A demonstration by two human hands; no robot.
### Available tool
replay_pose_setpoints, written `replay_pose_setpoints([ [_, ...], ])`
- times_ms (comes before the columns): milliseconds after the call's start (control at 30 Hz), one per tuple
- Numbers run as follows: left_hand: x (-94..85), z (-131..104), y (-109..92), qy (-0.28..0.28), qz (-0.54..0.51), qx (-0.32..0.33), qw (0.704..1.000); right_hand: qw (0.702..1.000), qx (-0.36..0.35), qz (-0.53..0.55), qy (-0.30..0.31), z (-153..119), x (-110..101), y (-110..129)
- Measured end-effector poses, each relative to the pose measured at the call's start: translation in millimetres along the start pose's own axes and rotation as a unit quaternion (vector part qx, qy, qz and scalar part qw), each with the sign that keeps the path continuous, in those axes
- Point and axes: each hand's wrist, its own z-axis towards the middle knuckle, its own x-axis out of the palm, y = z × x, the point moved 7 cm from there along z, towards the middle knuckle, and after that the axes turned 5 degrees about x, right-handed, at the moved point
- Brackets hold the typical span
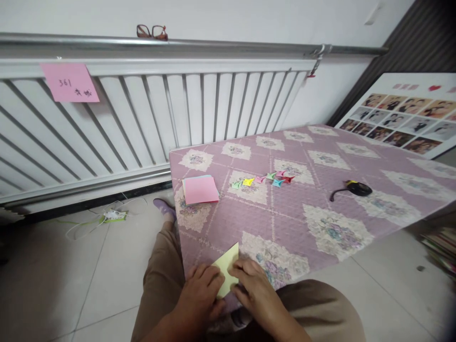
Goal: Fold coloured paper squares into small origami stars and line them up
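Note:
Both hands are at the near edge of the cloth-covered table, on a pale yellow sheet of paper [228, 262] that looks folded, with a pointed corner facing away from me. My left hand [203, 289] has its fingers curled over the paper's left side. From the right, my right hand [254, 287] pinches the other side between thumb and fingers. Beyond them lies a stack of square paper [201, 189], pink on top. Farther right, several small folded paper pieces [248, 182] in green, yellow, pink, blue and red sit in a cluster.
A purple patterned tablecloth [235, 218] covers the table. A black object with a strap [359, 188] lies at its right. Behind are a white radiator [210, 104], a pink note [71, 83], glasses [152, 32] on a pipe and a photo board [402, 114]. A power strip [114, 216] with cables lies on the floor.

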Motion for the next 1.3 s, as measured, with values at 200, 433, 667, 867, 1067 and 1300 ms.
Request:
replay_pose_setpoints([
  [200,-7.1,2,-2,0.012,-0.014,0.002,1.0,1.0,0.003,-0.016,0.025,3,1,-3],
  [433,-8.4,-1,-2,0.028,0.001,0.018,0.999,1.0,0.003,-0.021,0.017,3,2,-5],
  [667,-11.4,3,-3,0.018,0.021,0.022,0.999,0.994,0.042,0.028,0.093,4,5,-9],
  [867,-10.5,6,-3,0.056,0.008,0.015,0.998,0.994,0.057,0.009,0.09,6,8,-9],
  [1067,-3.4,4,-3,0.083,0.042,0.019,0.995,0.997,0.051,-0.003,0.064,7,9,-8],
  [1300,-3.7,13,-6,0.114,0.08,0.016,0.99,0.996,0.044,0.022,0.08,5,4,-5],
])
